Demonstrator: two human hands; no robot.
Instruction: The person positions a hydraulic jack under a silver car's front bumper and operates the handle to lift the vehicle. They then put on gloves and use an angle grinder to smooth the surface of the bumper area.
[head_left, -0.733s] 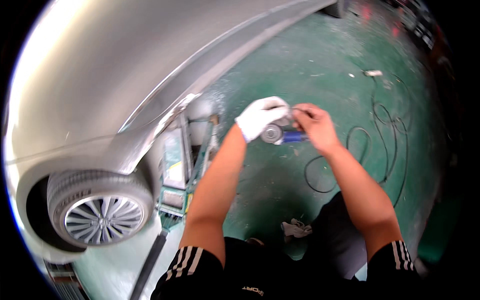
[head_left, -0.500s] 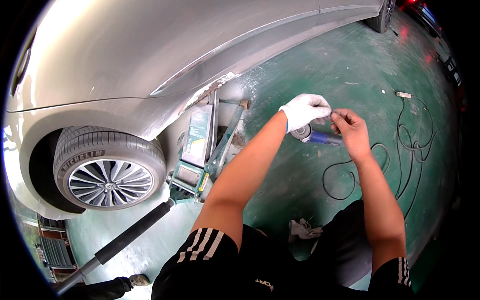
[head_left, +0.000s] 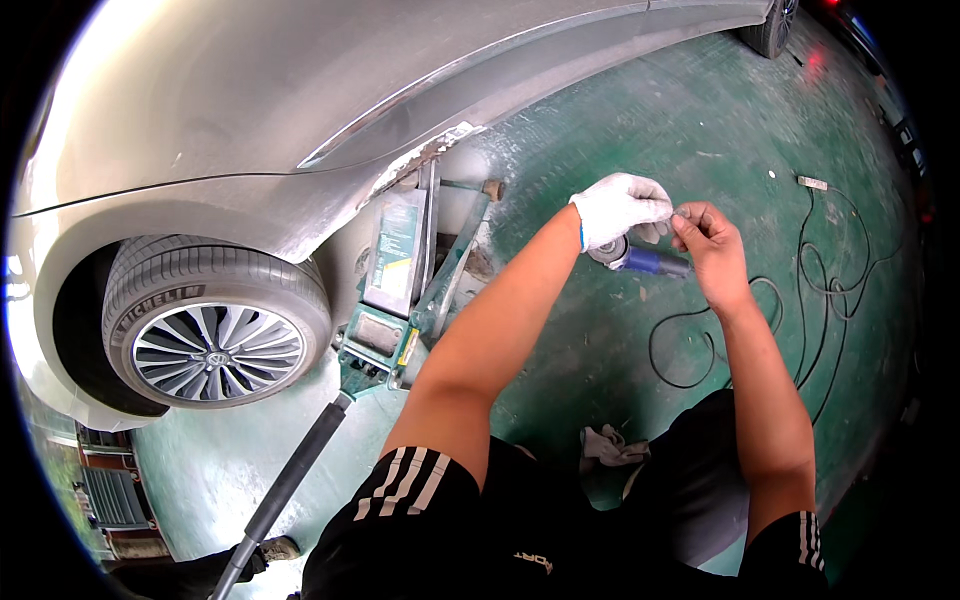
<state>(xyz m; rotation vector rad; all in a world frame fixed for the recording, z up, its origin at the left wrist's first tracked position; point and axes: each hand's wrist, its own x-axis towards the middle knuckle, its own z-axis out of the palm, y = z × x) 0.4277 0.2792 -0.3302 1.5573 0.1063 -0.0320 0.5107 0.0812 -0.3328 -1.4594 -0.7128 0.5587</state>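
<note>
My left hand [head_left: 620, 211], in a white knit glove with a blue cuff edge, is closed with its fingertips pinched together. Bare and also pinched, my right hand [head_left: 712, 245] meets it fingertip to fingertip. Whatever lies between the fingers is too small to make out. On the green floor just below both hands lies an angle grinder [head_left: 652, 262] with a blue body, its disc end partly behind the glove. Another white glove [head_left: 612, 446] rests on the floor near my legs.
A beige car [head_left: 250, 90] with a whitish scraped sill [head_left: 425, 155] stands at the left, its wheel [head_left: 218, 345] nearby. Beside it is a green floor jack [head_left: 378, 335] with a long handle [head_left: 295, 470]. Black cables [head_left: 803, 300] and a power strip [head_left: 812, 183] lie at right. Someone's shoe [head_left: 280, 548] shows lower left.
The jack handle's lower end has swung to the right, toward the other person's shoe. My hands stay together at the fingertips; the view has shifted slightly.
</note>
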